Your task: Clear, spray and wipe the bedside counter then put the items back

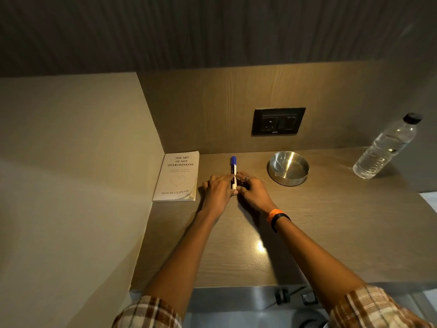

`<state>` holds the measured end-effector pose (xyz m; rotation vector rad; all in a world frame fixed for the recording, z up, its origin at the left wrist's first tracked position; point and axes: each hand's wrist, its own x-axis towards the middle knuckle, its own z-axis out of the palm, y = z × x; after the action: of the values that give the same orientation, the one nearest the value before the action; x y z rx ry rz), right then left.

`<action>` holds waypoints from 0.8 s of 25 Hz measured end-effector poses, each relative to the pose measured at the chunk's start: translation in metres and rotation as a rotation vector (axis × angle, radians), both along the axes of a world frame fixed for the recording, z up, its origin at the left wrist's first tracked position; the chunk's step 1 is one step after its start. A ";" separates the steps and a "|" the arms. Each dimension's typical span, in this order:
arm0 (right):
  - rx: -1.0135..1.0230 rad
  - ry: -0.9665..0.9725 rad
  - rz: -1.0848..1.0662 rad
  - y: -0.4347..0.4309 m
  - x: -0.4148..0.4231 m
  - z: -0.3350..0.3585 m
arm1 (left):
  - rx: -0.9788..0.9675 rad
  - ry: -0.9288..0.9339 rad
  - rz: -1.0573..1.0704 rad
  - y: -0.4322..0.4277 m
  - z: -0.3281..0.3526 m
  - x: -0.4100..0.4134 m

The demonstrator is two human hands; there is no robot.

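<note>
A white marker with a blue cap lies on the wooden bedside counter, pointing toward the back wall. My left hand and my right hand press against its lower end from either side, fingers pinching the barrel. A white paperback book lies flat in the back left corner, just left of my left hand. A round steel ashtray sits right of my right hand. A clear water bottle with a black cap stands at the back right.
A black socket and switch plate is set in the back panel above the counter. A beige side wall closes the left. Below the counter's front edge, a grey floor with small dark objects shows.
</note>
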<state>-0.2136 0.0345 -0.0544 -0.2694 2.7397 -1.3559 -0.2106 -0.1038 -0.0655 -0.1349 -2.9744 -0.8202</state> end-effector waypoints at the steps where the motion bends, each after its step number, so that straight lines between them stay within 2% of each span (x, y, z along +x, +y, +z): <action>1: 0.015 -0.012 -0.010 -0.002 -0.001 -0.002 | -0.040 0.004 -0.005 -0.003 -0.003 -0.001; 4: 0.047 -0.017 -0.032 -0.005 -0.001 -0.010 | -0.135 0.060 -0.020 -0.007 -0.013 -0.001; 8: 0.097 0.019 -0.056 -0.005 0.000 -0.018 | -0.147 0.143 -0.025 -0.008 -0.021 0.001; 13: 0.072 0.047 -0.088 -0.005 0.006 -0.023 | -0.167 0.154 -0.073 -0.009 -0.021 0.006; 15: 0.157 0.112 -0.121 0.000 0.016 -0.025 | -0.205 0.156 -0.072 -0.008 -0.020 0.015; 17: 0.330 0.211 -0.130 0.009 0.036 -0.019 | -0.290 0.186 -0.053 -0.009 -0.021 0.030; 20: 0.523 0.166 -0.164 0.037 0.094 -0.003 | -0.353 0.272 -0.036 0.000 -0.014 0.056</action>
<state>-0.1201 0.0717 -0.0576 -0.1255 3.1831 -0.6145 -0.1549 -0.1039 -0.0791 -0.2885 -2.8287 -0.2451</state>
